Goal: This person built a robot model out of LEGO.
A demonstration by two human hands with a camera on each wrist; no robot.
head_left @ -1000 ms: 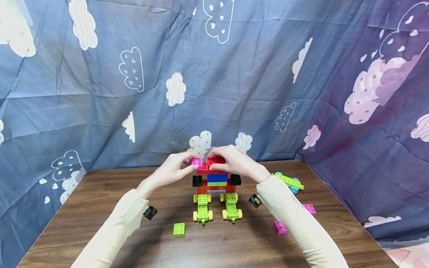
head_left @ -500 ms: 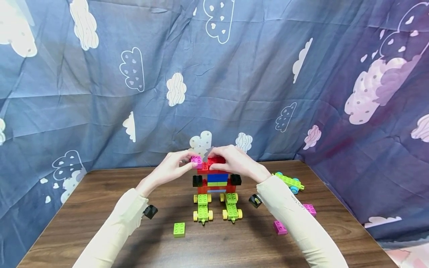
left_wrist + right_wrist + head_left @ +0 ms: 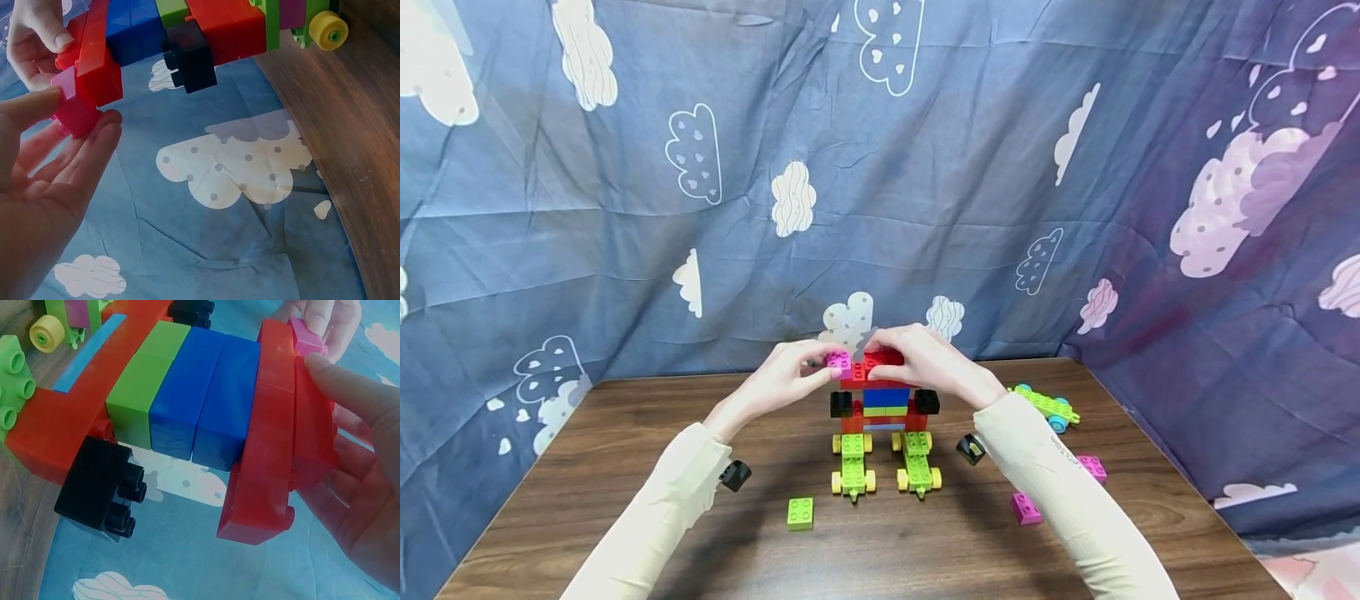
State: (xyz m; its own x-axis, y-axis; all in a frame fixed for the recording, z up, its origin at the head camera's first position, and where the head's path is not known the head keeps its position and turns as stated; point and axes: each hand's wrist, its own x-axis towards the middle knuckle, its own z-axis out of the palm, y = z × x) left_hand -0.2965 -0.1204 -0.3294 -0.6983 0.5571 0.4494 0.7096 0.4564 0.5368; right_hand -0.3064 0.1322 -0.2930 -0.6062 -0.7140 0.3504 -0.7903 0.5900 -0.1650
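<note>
We had the dark wooden table (image 3: 625,467) under everything, with the tall plastic brick figure (image 3: 880,408) standing mid-table toward the back edge on two green wheeled feet. Our right hand (image 3: 925,362) wrapped its fingers over the red top block (image 3: 883,360), probably to keep the build from tipping. Our left hand (image 3: 782,379) pinched the small pink square brick (image 3: 839,360) between thumb and fingertips, touching the top's left end. A loose green brick (image 3: 801,513) sat near the front edge.
</note>
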